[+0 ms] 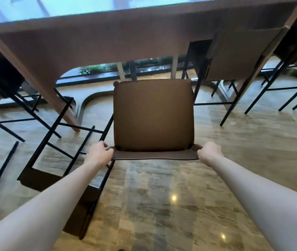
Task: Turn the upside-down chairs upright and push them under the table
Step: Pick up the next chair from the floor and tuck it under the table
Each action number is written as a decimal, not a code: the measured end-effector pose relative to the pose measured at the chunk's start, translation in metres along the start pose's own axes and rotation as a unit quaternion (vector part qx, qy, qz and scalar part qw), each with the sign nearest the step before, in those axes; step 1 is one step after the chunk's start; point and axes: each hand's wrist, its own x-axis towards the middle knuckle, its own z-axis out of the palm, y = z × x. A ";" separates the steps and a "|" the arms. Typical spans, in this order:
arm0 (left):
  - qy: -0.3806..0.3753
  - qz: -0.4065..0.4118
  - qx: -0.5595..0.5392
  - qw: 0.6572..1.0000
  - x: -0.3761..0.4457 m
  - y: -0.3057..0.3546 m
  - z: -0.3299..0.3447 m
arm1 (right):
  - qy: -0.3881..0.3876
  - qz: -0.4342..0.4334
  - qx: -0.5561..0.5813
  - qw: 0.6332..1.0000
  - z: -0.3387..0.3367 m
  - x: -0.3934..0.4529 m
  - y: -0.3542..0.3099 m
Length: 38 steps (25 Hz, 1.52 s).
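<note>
A: What is the person holding?

B: An upright chair with a flat, square brown leather seat [153, 115] and a thin black metal frame. The left hand [99, 153] is curled around the left end of the chair's curved brown backrest [153, 156], fingers wrapped over the top edge. The right hand [208, 151] is clenched round the right end in the same way. Both forearms are bare and stretched out straight.

A: Where does that chair stand against the table?

B: The long table with a glossy, pale-blue reflecting top [107, 6] and a smooth tan wooden apron lies just beyond the seat. The seat's far edge sits right at the apron's rounded arch cut-out, though whether it has gone under the top I cannot tell.

A: Anything beside the held chair?

B: Just to the left of it, a second chair of thin black metal tubing [62, 134] lies tipped over on the floor, its legs and crossbars pointing toward the table and its dark backrest panel lying nearest the person. To the right, a chair with a flat brown back panel [234, 53] stands tucked against the table's edge, and more black-legged chairs flank it on both sides.

A: And the floor?

B: Polished beige stone floor [180, 196] with streaky brown veining, shiny enough to carry two small light spots.
</note>
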 end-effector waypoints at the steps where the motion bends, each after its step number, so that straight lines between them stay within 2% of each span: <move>1: 0.015 0.006 -0.021 1.000 0.008 0.003 -0.001 | 0.008 0.007 0.000 1.000 -0.001 0.005 -0.006; 3: 0.046 0.018 -0.043 0.998 0.021 0.012 -0.001 | 0.024 0.033 0.009 0.999 -0.005 0.015 -0.016; 7: 0.156 0.049 -0.020 0.986 0.056 0.039 -0.006 | 0.059 0.050 0.021 0.997 -0.022 0.051 -0.048; 11: 0.180 0.070 0.002 0.981 0.101 0.070 -0.025 | 0.071 0.043 0.015 0.996 -0.047 0.092 -0.084; 18: 0.148 0.084 0.032 0.985 0.194 0.136 -0.063 | 0.060 0.041 -0.008 0.997 -0.102 0.165 -0.165; 28: 0.135 0.092 0.048 0.985 0.252 0.174 -0.078 | 0.027 0.036 -0.029 0.999 -0.132 0.212 -0.208; 31: 0.107 0.094 0.045 0.989 0.266 0.181 -0.084 | 0.011 0.028 -0.026 0.999 -0.140 0.225 -0.219; 34: 0.057 0.087 0.037 0.994 0.280 0.190 -0.091 | -0.025 0.021 -0.055 0.998 -0.147 0.239 -0.227; 38: 0.028 0.065 0.066 0.995 0.286 0.193 -0.094 | -0.095 -0.021 -0.102 0.990 -0.149 0.253 -0.233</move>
